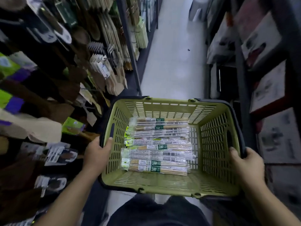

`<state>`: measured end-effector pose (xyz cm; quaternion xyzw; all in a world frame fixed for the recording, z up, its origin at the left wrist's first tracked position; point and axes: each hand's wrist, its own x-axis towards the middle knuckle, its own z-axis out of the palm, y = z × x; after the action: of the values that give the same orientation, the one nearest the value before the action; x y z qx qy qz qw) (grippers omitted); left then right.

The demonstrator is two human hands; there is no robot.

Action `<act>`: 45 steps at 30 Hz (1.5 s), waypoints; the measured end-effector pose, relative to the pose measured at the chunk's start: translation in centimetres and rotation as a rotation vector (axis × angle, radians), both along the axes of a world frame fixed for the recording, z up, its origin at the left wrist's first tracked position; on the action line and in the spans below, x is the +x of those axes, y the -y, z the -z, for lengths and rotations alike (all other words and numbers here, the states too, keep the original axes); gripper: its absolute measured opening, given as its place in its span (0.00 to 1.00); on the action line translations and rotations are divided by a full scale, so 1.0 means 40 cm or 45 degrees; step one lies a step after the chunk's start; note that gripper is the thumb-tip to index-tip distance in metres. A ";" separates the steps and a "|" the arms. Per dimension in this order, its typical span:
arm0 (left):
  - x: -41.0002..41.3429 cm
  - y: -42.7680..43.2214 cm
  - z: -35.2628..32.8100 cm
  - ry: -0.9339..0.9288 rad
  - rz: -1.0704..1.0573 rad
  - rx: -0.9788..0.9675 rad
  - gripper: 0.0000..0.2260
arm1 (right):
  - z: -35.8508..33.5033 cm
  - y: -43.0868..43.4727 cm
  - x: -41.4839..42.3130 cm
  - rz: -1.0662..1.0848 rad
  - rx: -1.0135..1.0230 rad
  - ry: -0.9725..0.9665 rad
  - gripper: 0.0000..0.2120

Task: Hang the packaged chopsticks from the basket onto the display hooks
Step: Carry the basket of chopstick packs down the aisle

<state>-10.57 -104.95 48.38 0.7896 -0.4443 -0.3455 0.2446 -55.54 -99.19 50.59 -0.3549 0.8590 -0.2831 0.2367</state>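
Observation:
An olive-green plastic basket [211, 144] with a dark rim hangs in front of me over the aisle floor. Several clear packs of wooden chopsticks [156, 145] lie flat on its bottom, side by side, hang tabs to the left. My left hand [97, 154] grips the basket's left rim, thumb inside the wall. My right hand [246, 165] grips the right rim in the same way. The display hooks [112, 51] jut from the rack on the left, loaded with hanging wooden utensils and chopstick packs.
The left rack [48, 79] is crowded with hanging spoons, spatulas and carded goods close to the basket's left side. Shelves with boxed goods [260, 62] line the right. A narrow pale aisle floor [171, 54] runs ahead between them.

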 end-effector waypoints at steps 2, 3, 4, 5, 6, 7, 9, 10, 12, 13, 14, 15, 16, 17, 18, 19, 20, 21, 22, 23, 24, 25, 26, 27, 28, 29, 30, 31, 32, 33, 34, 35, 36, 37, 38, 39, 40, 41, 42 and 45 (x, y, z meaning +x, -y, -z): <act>-0.021 0.133 -0.005 -0.005 0.028 0.013 0.12 | -0.015 0.102 -0.016 0.018 0.000 0.003 0.15; -0.034 0.197 -0.009 -0.009 0.037 0.017 0.13 | -0.021 0.153 -0.024 0.021 0.008 0.006 0.14; -0.048 0.260 -0.011 -0.011 0.050 0.009 0.12 | -0.024 0.204 -0.036 0.022 0.010 0.007 0.14; -0.064 0.322 -0.014 -0.009 0.062 -0.002 0.12 | -0.029 0.258 -0.049 0.025 0.007 0.008 0.13; -0.080 0.385 -0.016 0.002 0.073 -0.008 0.12 | -0.028 0.316 -0.066 0.033 0.001 0.011 0.12; -0.097 0.446 -0.016 0.014 0.080 -0.006 0.12 | -0.027 0.373 -0.083 0.046 0.005 0.010 0.13; -0.131 0.567 -0.009 0.014 0.080 -0.006 0.12 | -0.019 0.488 -0.120 0.058 0.004 0.009 0.13; -0.152 0.628 -0.003 0.012 0.079 -0.014 0.12 | -0.013 0.543 -0.141 0.058 0.004 0.011 0.12; -0.196 0.746 0.003 0.034 0.070 -0.021 0.11 | -0.010 0.659 -0.179 0.053 0.008 0.018 0.11; -0.219 0.806 0.002 0.043 0.065 -0.019 0.11 | -0.015 0.721 -0.198 0.055 0.009 0.022 0.11; -0.241 0.863 0.002 0.047 0.058 -0.017 0.11 | -0.017 0.782 -0.221 0.063 0.000 0.023 0.10; -0.263 0.915 0.001 0.045 0.049 -0.016 0.12 | -0.023 0.841 -0.240 0.071 -0.005 0.016 0.12; -0.283 0.969 -0.002 0.040 0.043 -0.021 0.12 | -0.026 0.902 -0.261 0.069 -0.015 0.012 0.13; -0.307 1.026 -0.008 0.041 0.041 -0.024 0.12 | -0.032 0.965 -0.281 0.066 -0.022 0.013 0.14; -0.328 1.081 -0.011 0.049 0.038 -0.024 0.12 | -0.030 1.025 -0.305 0.061 -0.024 0.007 0.13; -0.345 1.132 -0.011 0.054 0.029 -0.025 0.12 | -0.034 1.085 -0.321 0.049 -0.014 0.004 0.11; -0.358 1.184 -0.010 0.054 0.015 -0.030 0.12 | -0.036 1.145 -0.333 0.045 -0.011 -0.008 0.11; -0.369 1.236 -0.010 0.053 0.003 -0.028 0.12 | -0.040 1.203 -0.343 0.048 -0.012 -0.013 0.12; -0.380 1.291 -0.010 0.058 0.002 -0.017 0.13 | -0.038 1.260 -0.358 0.051 -0.025 -0.018 0.11; -0.390 1.349 -0.010 0.062 0.010 -0.004 0.13 | -0.044 1.317 -0.365 0.045 -0.040 -0.020 0.11; -0.401 1.411 -0.011 0.055 0.018 0.001 0.13 | -0.045 1.373 -0.374 0.042 -0.038 -0.026 0.13; -0.413 1.476 -0.012 0.042 0.020 -0.004 0.13 | -0.046 1.432 -0.382 0.036 -0.032 -0.026 0.15; -0.423 1.543 -0.010 0.032 0.026 -0.012 0.13 | -0.042 1.490 -0.393 0.047 -0.024 -0.022 0.14; -0.432 1.609 -0.008 0.020 0.041 -0.013 0.12 | -0.040 1.544 -0.400 0.056 -0.007 -0.030 0.13; -0.441 1.676 -0.005 0.001 0.059 -0.009 0.12 | -0.039 1.597 -0.407 0.078 0.008 -0.043 0.13; -0.451 1.744 -0.004 -0.018 0.075 -0.005 0.11 | -0.038 1.650 -0.414 0.104 0.015 -0.061 0.13; -0.459 1.812 -0.004 -0.028 0.085 -0.006 0.12 | -0.040 1.705 -0.420 0.127 0.006 -0.074 0.14; -0.465 1.876 -0.005 -0.024 0.094 -0.012 0.12 | -0.045 1.761 -0.423 0.139 -0.006 -0.088 0.15; -0.472 1.939 -0.009 -0.017 0.106 -0.017 0.13 | -0.050 1.814 -0.429 0.158 -0.014 -0.092 0.15; -0.480 2.001 -0.013 -0.014 0.119 -0.023 0.13 | -0.054 1.867 -0.437 0.169 -0.022 -0.091 0.15; -0.489 2.063 -0.017 -0.014 0.132 -0.031 0.13 | -0.057 1.922 -0.446 0.175 -0.031 -0.087 0.16; -0.498 2.123 -0.021 -0.017 0.139 -0.036 0.12 | -0.059 1.975 -0.456 0.176 -0.033 -0.086 0.15; -0.508 2.182 -0.023 -0.023 0.136 -0.039 0.12 | -0.062 2.031 -0.466 0.180 -0.032 -0.083 0.15; -0.520 2.240 -0.024 -0.024 0.131 -0.042 0.13 | -0.064 2.088 -0.478 0.177 -0.030 -0.080 0.14; -0.532 2.297 -0.024 -0.015 0.130 -0.044 0.13 | -0.066 2.148 -0.491 0.177 -0.027 -0.072 0.13; -0.545 2.353 -0.024 -0.002 0.131 -0.044 0.13 | -0.064 2.208 -0.505 0.174 -0.023 -0.064 0.12; -0.558 2.411 -0.023 0.015 0.130 -0.042 0.13 | -0.059 2.270 -0.522 0.169 -0.023 -0.058 0.12; -0.574 2.468 -0.023 0.036 0.135 -0.040 0.13 | -0.053 2.329 -0.538 0.161 -0.029 -0.054 0.13; -0.592 2.527 -0.026 0.059 0.149 -0.040 0.13 | -0.048 2.390 -0.555 0.151 -0.036 -0.051 0.14; -0.648 2.706 -0.042 0.112 0.149 -0.037 0.13 | -0.037 2.589 -0.606 0.120 -0.041 -0.007 0.13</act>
<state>-36.48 -213.18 50.07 0.7731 -0.5049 -0.3178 0.2156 -79.78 -202.75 52.09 -0.3184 0.8708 -0.3066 0.2150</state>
